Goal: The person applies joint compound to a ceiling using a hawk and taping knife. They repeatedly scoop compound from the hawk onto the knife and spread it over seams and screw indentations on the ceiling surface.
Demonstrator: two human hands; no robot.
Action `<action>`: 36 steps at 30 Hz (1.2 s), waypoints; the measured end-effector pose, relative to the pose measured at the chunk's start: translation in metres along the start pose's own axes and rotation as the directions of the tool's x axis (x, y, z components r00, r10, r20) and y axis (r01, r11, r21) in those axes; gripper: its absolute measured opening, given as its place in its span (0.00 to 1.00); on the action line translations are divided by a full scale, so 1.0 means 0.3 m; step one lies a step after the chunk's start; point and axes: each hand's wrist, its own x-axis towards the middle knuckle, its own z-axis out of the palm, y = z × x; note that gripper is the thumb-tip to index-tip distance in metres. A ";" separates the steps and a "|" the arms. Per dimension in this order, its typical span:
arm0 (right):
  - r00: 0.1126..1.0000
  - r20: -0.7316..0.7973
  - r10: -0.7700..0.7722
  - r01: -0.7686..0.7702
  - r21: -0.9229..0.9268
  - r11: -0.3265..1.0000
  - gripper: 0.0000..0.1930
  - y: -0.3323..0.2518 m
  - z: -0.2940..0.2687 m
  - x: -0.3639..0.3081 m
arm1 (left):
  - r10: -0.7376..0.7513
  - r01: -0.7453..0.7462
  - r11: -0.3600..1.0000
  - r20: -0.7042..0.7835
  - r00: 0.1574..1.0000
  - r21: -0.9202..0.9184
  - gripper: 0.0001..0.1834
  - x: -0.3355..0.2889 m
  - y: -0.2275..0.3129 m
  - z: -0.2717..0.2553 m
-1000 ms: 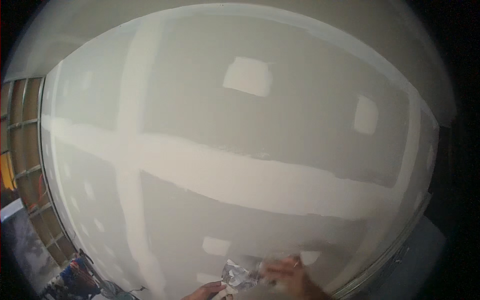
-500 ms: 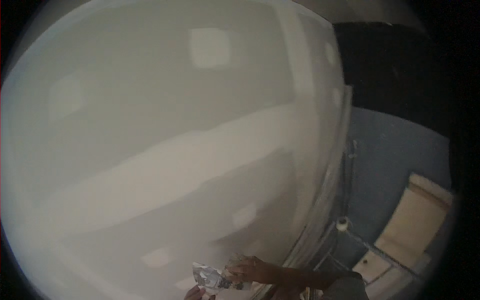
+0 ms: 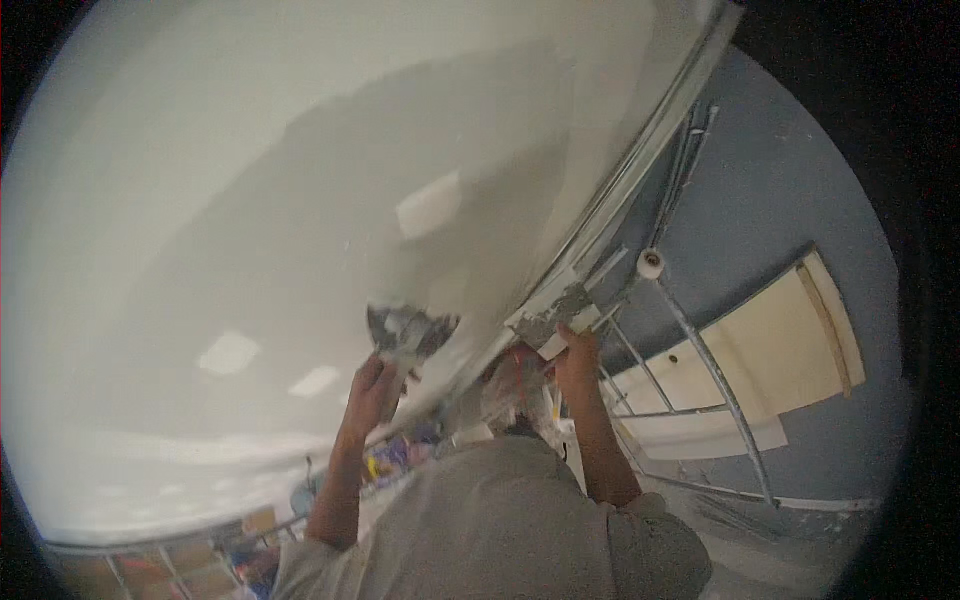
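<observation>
My left hand (image 3: 370, 390) is closed round the handle of a putty knife (image 3: 408, 333). Its wide, fan-shaped metal blade points up and lies against or close to the pale wall panel (image 3: 330, 220); I cannot tell whether they touch. Farther right, beside the panel's edge, my right hand (image 3: 577, 357) grips a flat squarish scraper (image 3: 557, 318), grey and smeared with white. The part under the fingers is hidden. Both arms are raised and apart. Lighter filled bands and square patches (image 3: 428, 205) mark the panel.
To the right stands a metal scaffold frame (image 3: 715, 360) with a white caster wheel (image 3: 651, 264). Behind it, a pale board (image 3: 770, 345) leans on a blue-grey wall (image 3: 800, 190). A whitish bucket-like thing (image 3: 512, 395) sits below my hands. Colourful packages (image 3: 395, 458) lie lower left.
My view has tipped downward, showing my torso and arms. My hands, close together at the shiny blade before, are now apart: the left with the putty knife, the right with the scraper.
</observation>
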 end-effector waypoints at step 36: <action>0.995 0.099 0.015 0.010 -0.248 0.969 0.15 0.284 -0.048 -0.142 | -0.357 0.323 0.934 0.344 0.868 0.153 0.20 0.155 -0.667 -0.012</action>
